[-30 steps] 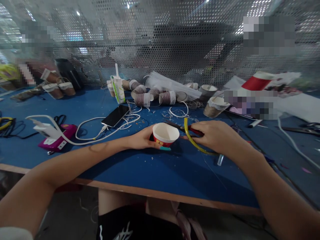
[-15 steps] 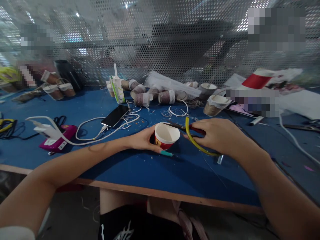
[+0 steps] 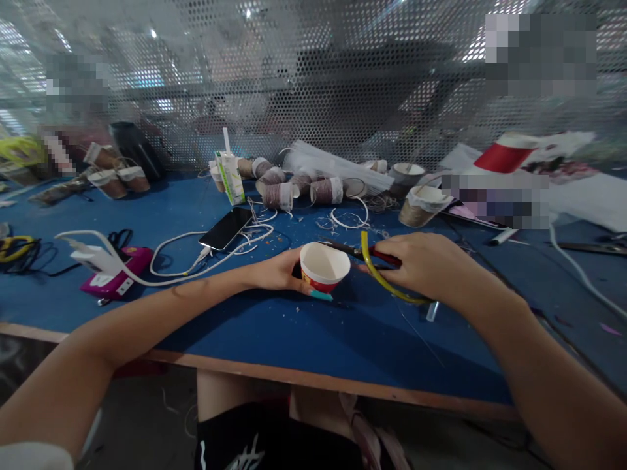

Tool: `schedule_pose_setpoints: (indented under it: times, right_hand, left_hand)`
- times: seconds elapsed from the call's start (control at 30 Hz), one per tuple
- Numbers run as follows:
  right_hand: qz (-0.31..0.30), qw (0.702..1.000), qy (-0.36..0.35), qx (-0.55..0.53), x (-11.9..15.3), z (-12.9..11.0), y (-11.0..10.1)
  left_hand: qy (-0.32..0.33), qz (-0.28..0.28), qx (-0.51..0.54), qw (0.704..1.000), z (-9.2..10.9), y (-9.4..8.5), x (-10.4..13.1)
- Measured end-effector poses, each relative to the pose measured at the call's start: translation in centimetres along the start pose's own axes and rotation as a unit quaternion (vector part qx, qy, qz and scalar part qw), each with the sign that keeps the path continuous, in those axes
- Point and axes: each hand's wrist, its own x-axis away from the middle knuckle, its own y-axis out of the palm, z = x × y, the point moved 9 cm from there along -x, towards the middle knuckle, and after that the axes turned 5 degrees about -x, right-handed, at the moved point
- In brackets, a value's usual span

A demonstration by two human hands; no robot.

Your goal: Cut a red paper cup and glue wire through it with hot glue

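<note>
Near the middle of the blue table, my left hand [image 3: 283,271] is wrapped around a red and white paper cup [image 3: 324,266], whose mouth faces up and toward me. A turquoise piece [image 3: 321,295] shows at the thumb's end, below the cup. To the right, my right hand [image 3: 416,261] grips scissors with red handles [image 3: 386,254]. Their dark blades [image 3: 343,248] are parted, one reaching the cup's far rim. A yellow strip [image 3: 379,277] curves beside the scissors and under my right hand.
A phone [image 3: 226,228] with a white cable lies at left, near a purple power strip [image 3: 120,273]. Behind are a drink carton [image 3: 230,176], several wrapped cups [image 3: 326,190] and clear plastic strips [image 3: 337,163]. More scissors [image 3: 592,248] lie at far right.
The cup and my left hand have shifted slightly left. My right hand stays nearly in place, still holding the scissors with parted blades.
</note>
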Motion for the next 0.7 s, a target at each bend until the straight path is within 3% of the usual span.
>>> schedule_pose_setpoints:
  times: [0.13, 0.23, 0.7]
  right_hand:
    - [0.01, 1.0, 0.0, -0.006, 0.1, -0.2, -0.2]
    - [0.021, 1.0, 0.001, -0.006, 0.2, -0.3, -0.4]
    - [-0.01, 0.999, 0.029, -0.021, 0.2, 0.2, -0.5]
  left_hand:
    - [0.021, 0.098, -0.019, 0.995, 0.2, -1.1, 0.1]
    - [0.002, 0.12, -0.023, 0.992, 0.0, -1.3, 0.1]
    - [-0.008, 0.008, 0.077, 0.997, 0.3, -0.1, -0.2]
